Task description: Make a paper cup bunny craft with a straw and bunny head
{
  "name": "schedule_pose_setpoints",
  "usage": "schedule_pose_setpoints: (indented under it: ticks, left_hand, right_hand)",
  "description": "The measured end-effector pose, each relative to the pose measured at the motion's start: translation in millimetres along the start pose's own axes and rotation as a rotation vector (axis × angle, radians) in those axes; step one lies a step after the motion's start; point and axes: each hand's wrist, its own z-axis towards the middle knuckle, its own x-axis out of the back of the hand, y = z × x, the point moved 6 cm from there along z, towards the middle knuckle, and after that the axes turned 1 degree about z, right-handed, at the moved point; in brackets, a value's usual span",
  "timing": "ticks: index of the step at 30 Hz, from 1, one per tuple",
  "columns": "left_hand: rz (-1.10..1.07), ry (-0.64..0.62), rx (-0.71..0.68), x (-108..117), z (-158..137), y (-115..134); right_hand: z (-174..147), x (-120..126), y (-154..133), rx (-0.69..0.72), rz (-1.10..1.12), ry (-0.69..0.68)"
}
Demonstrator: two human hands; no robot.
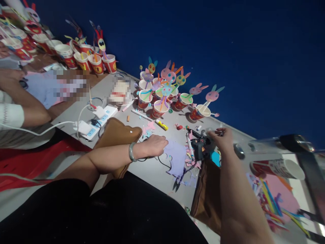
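My left hand (154, 145), with a bangle on its wrist, is closed at the left edge of a cut sheet of purple paper (176, 157). Whatever its curled fingers hold is hidden. Farther right, my right hand (223, 138) pinches something small near a clear round piece (209, 131). Beside that hand lies a black device (199, 147) among pink and purple paper scraps. Black-bladed scissors (176, 184) rest below the purple sheet. Between the hands and the cups are a yellow glue stick (161, 124) and a white pen (141, 115).
Red paper cups (161, 110) with paper rabbit heads stand along the blue wall. A power strip (101, 122) and brown pouch (116, 134) lie left. At right are a clear bottle (266, 145), a tipped cup (278, 168) and pipe cleaners (270, 196). Another person's arm (27, 95) rests at far left.
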Motion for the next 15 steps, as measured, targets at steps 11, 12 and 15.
schedule_pose_setpoints:
  ticks: [11,12,15]
  left_hand:
    - [0.058,0.056,0.075,-5.0,2.0,-4.2]
    - [0.062,0.056,0.08,-4.2,1.4,-4.0]
    - [0.072,0.054,0.07,-4.2,0.2,-2.6]
  right_hand:
    - [-54.0,-42.6,-88.4,0.397,-0.198,-0.216]
    - [-62.5,-53.3,-100.8,0.506,-0.229,-0.271]
    - [-71.8,-78.2,-119.0,0.607,-0.277,-0.336]
